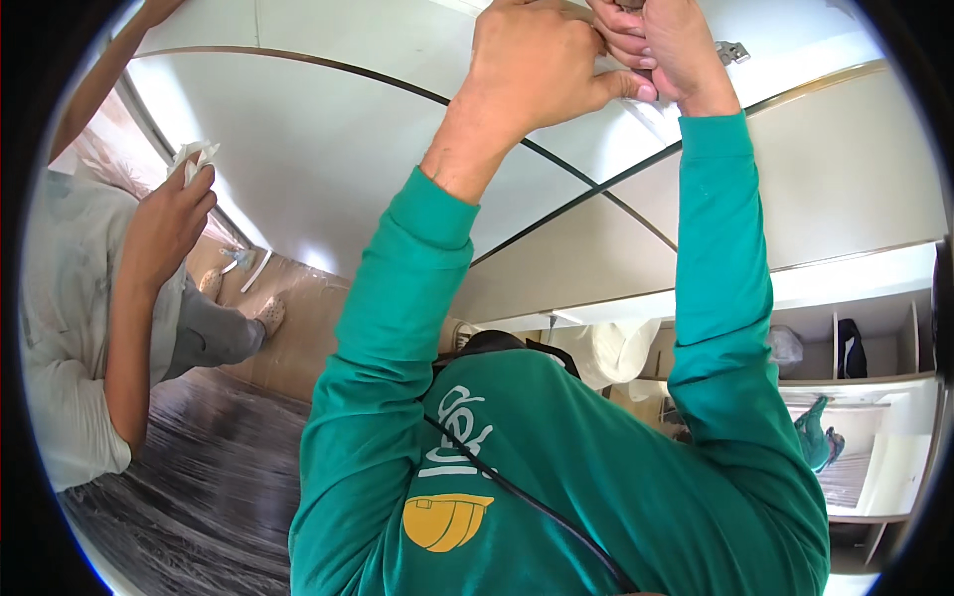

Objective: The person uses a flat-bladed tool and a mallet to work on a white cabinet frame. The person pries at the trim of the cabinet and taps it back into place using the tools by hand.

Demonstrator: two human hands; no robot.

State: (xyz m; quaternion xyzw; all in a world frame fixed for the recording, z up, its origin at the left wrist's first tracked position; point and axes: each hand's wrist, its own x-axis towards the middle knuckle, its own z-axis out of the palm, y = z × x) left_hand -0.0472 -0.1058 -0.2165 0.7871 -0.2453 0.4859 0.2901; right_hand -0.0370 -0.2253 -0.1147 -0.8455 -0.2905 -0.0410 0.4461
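Note:
Both my arms, in green sleeves, reach up to white cabinet panels at the top of the view. My left hand (537,68) is curled, its thumb stretched toward the right hand; what its fingers hold is hidden. Close beside it, my right hand (681,50) has its fingers bent around something small and dark at the upper edge, too cut off to name. A metal hinge (733,52) sits on the panel just right of my right hand. Below my hands, dark gaps cross between the pale cabinet doors (596,238).
At the left a person in a pale shirt (75,328) holds a crumpled white cloth (194,159). Plastic film covers a dark surface (209,447) lower left. Open shelves (874,338) with a few items stand at the right, near a white bag (616,353).

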